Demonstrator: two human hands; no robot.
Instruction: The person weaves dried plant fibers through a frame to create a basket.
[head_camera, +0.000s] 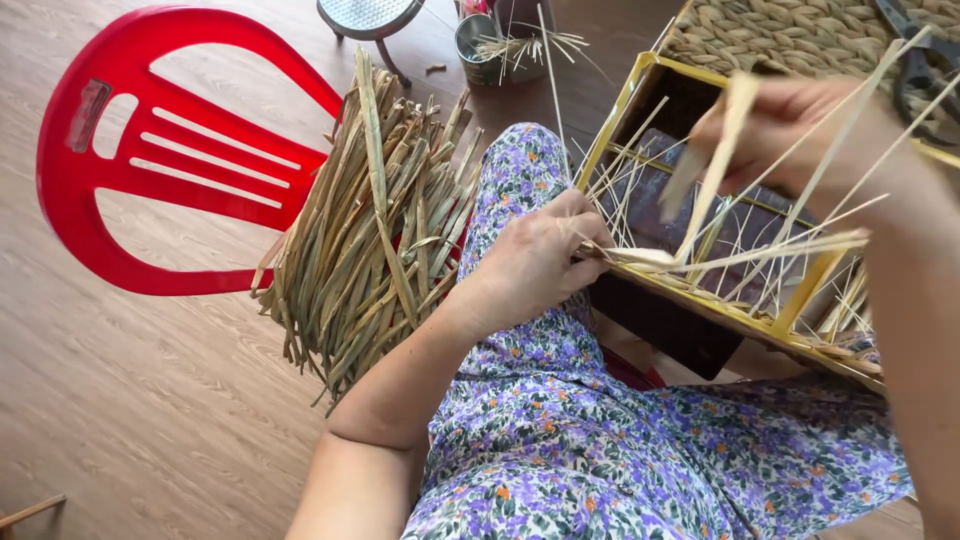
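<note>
A yellow metal frame (800, 300) rests on my lap, with pale dried straw strips (760, 250) strung across it. My left hand (535, 260) pinches the strips together at the frame's near-left edge. My right hand (800, 130) is raised above the frame, gripping a flat pale strip (725, 140) that runs down toward the left hand. Several thin strands fan out past the right hand. My legs are covered by a purple floral garment (600, 430).
A bundle of dried green-brown grass blades (370, 230) lies on a red plastic chair (150, 150) at my left. A metal tin (480, 45) with straw bits stands at the top. A woven mat (790, 35) and dark scissors (920, 70) are at top right. Wooden floor (150, 420) below.
</note>
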